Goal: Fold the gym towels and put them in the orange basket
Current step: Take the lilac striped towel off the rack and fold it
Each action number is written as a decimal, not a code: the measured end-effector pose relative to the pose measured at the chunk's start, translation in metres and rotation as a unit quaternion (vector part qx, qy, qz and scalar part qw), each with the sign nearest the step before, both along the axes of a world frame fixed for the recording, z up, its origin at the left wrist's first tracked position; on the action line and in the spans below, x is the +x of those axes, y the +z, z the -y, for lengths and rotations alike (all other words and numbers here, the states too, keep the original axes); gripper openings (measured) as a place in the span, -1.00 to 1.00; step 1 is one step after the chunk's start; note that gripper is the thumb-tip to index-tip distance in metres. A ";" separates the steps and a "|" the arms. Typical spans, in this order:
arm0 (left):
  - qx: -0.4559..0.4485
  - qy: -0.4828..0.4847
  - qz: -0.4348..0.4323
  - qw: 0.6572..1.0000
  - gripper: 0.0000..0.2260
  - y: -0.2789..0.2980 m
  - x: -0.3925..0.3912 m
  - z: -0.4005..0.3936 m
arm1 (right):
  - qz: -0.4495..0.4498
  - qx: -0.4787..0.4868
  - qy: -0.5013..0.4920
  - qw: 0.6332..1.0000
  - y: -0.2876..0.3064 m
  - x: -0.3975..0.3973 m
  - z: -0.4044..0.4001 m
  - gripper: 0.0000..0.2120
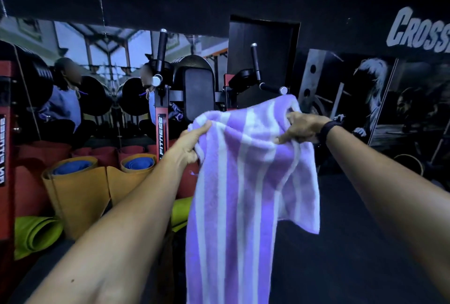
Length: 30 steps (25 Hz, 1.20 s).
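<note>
Two outstretched arms held a striped purple towel (246,182) aloft, left hand (192,144) and right hand (300,129) each gripping its upper edge.

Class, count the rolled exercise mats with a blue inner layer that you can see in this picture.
2. One orange mat with a blue core stands at left; a second stands just right of it, beside the red frame. Others may be hidden in the dark.

The striped towel (246,182) at centre is fluffy terry cloth; the dip-station handles (255,61) above it are matt black grips with shiny metal caps.
</note>
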<state>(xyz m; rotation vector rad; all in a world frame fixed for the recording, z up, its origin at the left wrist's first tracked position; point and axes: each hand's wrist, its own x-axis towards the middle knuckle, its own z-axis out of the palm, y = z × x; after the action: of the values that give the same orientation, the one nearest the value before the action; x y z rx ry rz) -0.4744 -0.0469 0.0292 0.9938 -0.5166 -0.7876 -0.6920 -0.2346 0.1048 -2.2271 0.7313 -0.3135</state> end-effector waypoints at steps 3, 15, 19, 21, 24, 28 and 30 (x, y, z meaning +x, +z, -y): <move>0.058 0.057 0.042 0.996 -0.69 0.019 0.003 0.000 | 0.125 0.136 -0.027 0.982 0.003 -0.005 0.001 -0.89; 0.271 -0.071 0.276 0.920 -0.30 0.063 0.032 -0.036 | 0.097 0.151 0.069 0.981 0.012 0.001 0.001 -0.72; 0.199 -0.013 0.208 0.957 -0.93 0.059 0.033 -0.038 | 0.077 0.073 -0.062 0.992 0.006 -0.001 0.023 -0.76; 0.139 -0.047 0.140 0.979 -0.94 0.064 0.030 -0.044 | 0.232 0.140 -0.121 0.955 0.000 0.004 0.029 -0.80; 0.151 -0.126 0.208 0.958 -0.95 0.074 0.011 -0.059 | 0.390 0.261 -0.157 0.869 0.000 0.006 0.024 -0.76; 0.254 -0.066 0.267 0.927 -0.45 0.072 0.016 -0.048 | 0.293 0.213 0.024 0.932 0.003 0.000 0.014 -0.70; 0.265 0.011 0.244 0.933 -0.29 0.066 0.019 -0.043 | 0.207 0.035 0.013 0.978 -0.001 -0.001 0.016 -0.64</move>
<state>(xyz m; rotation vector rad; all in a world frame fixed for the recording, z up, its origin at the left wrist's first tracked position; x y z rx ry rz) -0.4553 -0.0040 0.0951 1.7180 -0.7346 -0.6676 -0.6932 -0.2509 0.1041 -2.0103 0.4777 -0.7010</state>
